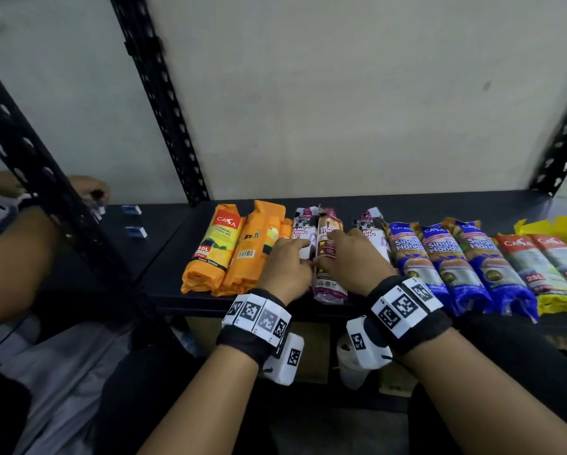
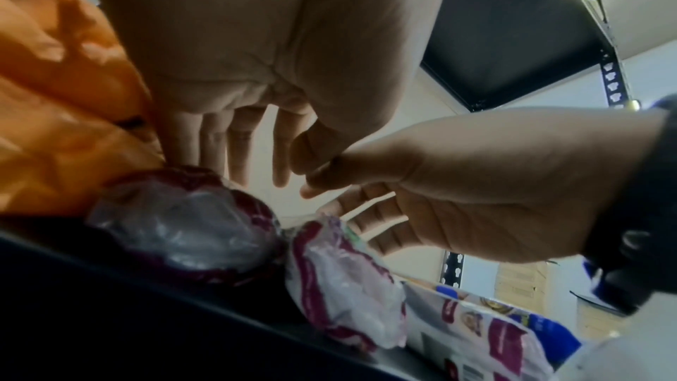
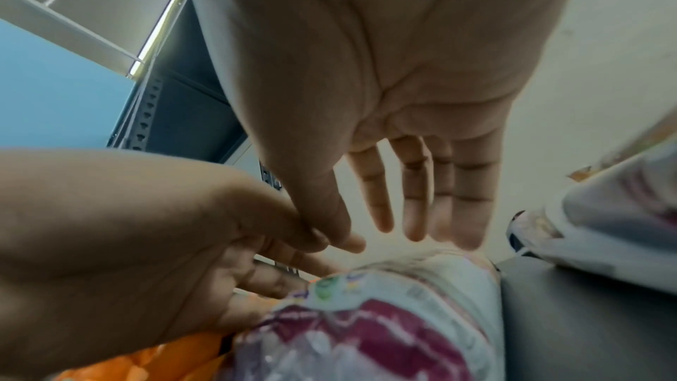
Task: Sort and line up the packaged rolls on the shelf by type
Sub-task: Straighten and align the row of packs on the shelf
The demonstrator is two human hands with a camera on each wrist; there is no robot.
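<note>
Head view, dark shelf [image 1: 439, 201], grey wall [image 1: 341, 93]

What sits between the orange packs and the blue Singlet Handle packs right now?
Three maroon-and-white drawstring rolls: one beside the orange packs, one under both hands, left hand and right hand, one beside the blue packs. Head view.

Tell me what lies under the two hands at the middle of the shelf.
Under the left hand and right hand, straight-fingered, lie maroon-and-white drawstring bag rolls on the black shelf. How many rolls they cover is hidden.
</note>
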